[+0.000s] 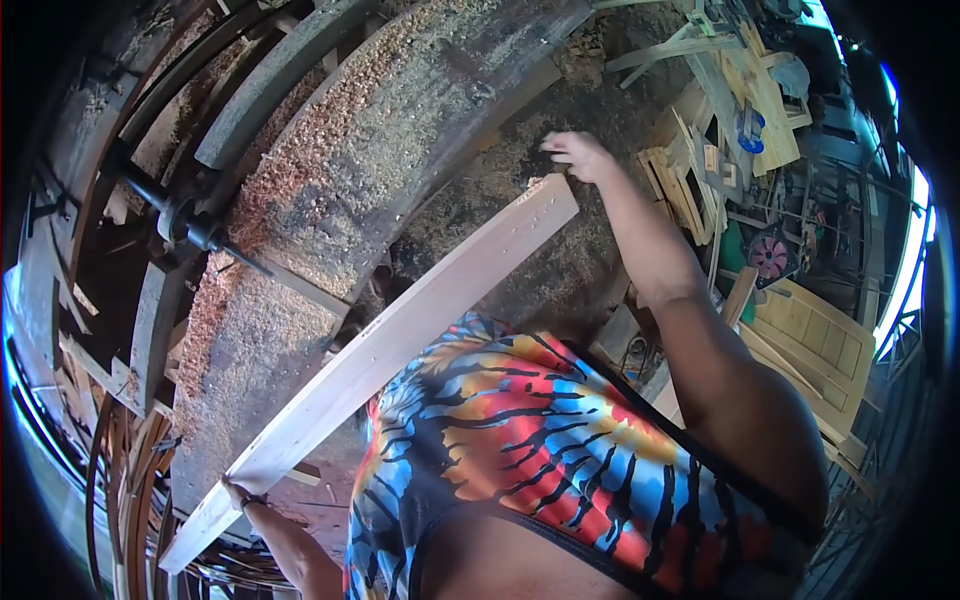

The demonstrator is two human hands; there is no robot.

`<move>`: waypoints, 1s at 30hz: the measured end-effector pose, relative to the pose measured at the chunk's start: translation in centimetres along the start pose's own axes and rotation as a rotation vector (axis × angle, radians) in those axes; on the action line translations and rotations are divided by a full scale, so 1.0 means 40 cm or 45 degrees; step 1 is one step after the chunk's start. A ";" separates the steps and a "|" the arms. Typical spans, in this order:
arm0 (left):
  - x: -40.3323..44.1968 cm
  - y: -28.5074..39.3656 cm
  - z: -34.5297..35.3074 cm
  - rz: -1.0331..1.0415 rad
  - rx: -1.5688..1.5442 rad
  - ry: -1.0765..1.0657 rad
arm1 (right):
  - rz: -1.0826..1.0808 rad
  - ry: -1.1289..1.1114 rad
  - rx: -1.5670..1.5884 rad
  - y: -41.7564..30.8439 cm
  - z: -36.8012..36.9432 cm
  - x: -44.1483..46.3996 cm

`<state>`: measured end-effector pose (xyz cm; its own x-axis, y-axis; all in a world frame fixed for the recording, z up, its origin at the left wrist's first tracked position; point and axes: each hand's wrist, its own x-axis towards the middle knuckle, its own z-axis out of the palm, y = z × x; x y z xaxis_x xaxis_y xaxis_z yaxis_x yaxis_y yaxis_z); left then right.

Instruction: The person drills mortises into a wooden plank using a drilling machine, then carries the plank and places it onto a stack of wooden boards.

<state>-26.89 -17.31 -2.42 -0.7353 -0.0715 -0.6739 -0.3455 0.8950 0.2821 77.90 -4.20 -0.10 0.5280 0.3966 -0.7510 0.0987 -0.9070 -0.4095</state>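
Observation:
A long pale wooden plank runs diagonally across the head view, in front of my body. Toward its lower-left end, my left hand is closed around the edge, with a dark band on the wrist. My right hand is raised just beyond the upper-right end, apart from the wood. Its fingers are slightly bent and spread, with nothing seen in them. Mortise-like holes or chips with loose shavings show on the plank's narrow edge near that end.
A machine spindle with a thin boring bit points toward the plank from the left. Wood shavings cover the worktable. Timber pieces, a fan and a panelled door stand to the right.

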 end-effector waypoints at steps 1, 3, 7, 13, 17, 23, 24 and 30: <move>0.001 -0.002 0.004 0.004 -0.006 -0.002 | 0.005 0.152 0.115 0.009 -0.044 -0.010; -0.014 0.003 0.007 0.018 -0.020 0.020 | -0.011 0.359 -0.295 0.075 -0.099 0.042; -0.038 0.001 0.030 0.000 -0.039 0.184 | -0.415 -0.055 -0.960 0.021 0.003 -0.034; -0.016 -0.003 0.023 0.036 -0.017 0.012 | -0.213 0.063 -1.415 0.006 0.151 -0.004; -0.066 0.004 0.032 0.063 0.005 0.100 | -0.177 0.005 -0.866 0.023 0.094 0.092; -0.030 0.001 0.047 0.075 -0.005 0.226 | -0.069 0.360 -0.617 -0.040 -0.092 -0.022; -0.030 0.002 0.052 0.073 -0.011 0.216 | -0.197 0.372 -0.774 -0.012 -0.084 -0.054; -0.028 0.071 0.250 0.123 -0.186 -0.029 | -0.120 0.487 -0.370 0.256 0.129 -0.119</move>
<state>-21.22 -10.29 -7.69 -0.7563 0.0237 -0.6538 -0.3560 0.8234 0.4418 72.02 -14.64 -3.39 0.7719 0.4476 -0.4515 0.3636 -0.8934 -0.2640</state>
